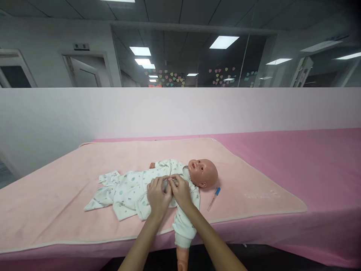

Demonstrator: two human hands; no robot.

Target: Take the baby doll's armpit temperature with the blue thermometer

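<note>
I have the left hand (158, 192) and right hand (181, 190) pinching the front of the shirt (170, 165); the doll (205, 172) lies beneath that grip, a blue-capped tube (214, 198) to the grip's right, a white wall (180, 112) beyond.

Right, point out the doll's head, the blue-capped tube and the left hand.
Doll's head (208, 172): head camera, on the bare forehead.
Blue-capped tube (214, 199): head camera, on the clear barrel.
Left hand (158, 194): head camera, on the back of the hand.
</note>
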